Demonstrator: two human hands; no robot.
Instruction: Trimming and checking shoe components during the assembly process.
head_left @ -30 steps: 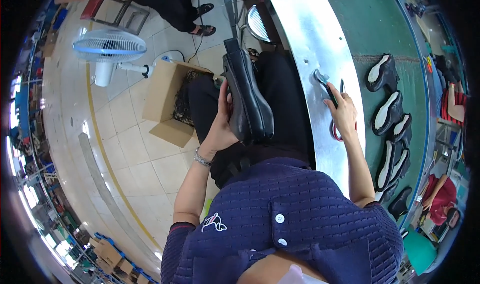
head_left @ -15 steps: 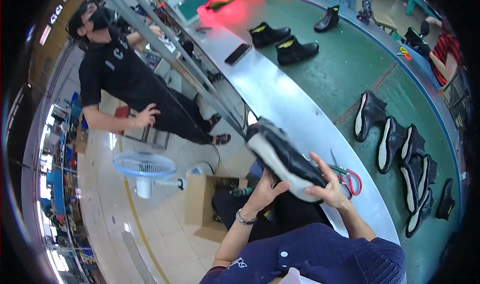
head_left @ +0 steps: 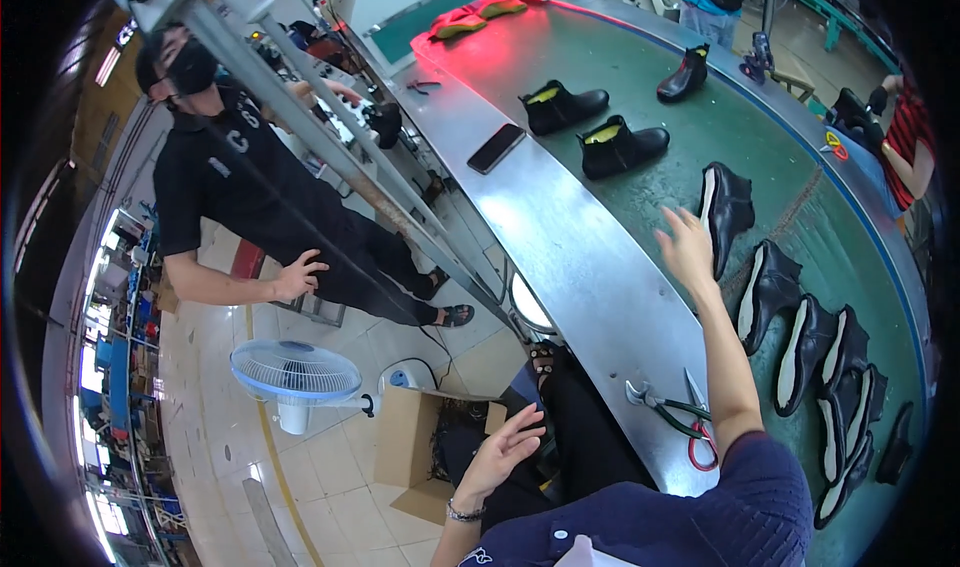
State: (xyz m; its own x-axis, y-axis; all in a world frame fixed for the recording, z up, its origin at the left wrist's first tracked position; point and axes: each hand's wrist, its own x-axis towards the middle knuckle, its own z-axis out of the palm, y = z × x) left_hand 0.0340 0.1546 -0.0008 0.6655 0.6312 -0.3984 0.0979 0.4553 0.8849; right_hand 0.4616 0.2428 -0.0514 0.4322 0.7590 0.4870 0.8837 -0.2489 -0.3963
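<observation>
My right hand (head_left: 688, 251) is stretched out over the green belt, fingers extended and holding nothing. Right beside its fingertips lies a black ankle boot (head_left: 733, 212) on its side, its white sole edge facing the hand; whether they touch I cannot tell. Several more black boots (head_left: 768, 292) with white soles lie in a row down the belt toward me. Above my lap, my left hand (head_left: 500, 455) is held with fingers spread and nothing in it. Pincers (head_left: 665, 405) and red-handled scissors (head_left: 703, 445) rest on the metal ledge near my right forearm.
A phone (head_left: 497, 148) lies on the metal ledge (head_left: 560, 257). Farther along the belt stand black boots with yellow linings (head_left: 622, 148). To the left are a metal post (head_left: 350, 157), a person in black (head_left: 240, 167), a fan (head_left: 296, 372) and a cardboard box (head_left: 408, 437).
The boot that both hands held has been set on the belt and let go. My right hand has reached forward over the belt; the left has stayed above my lap. The view has shifted slightly.
</observation>
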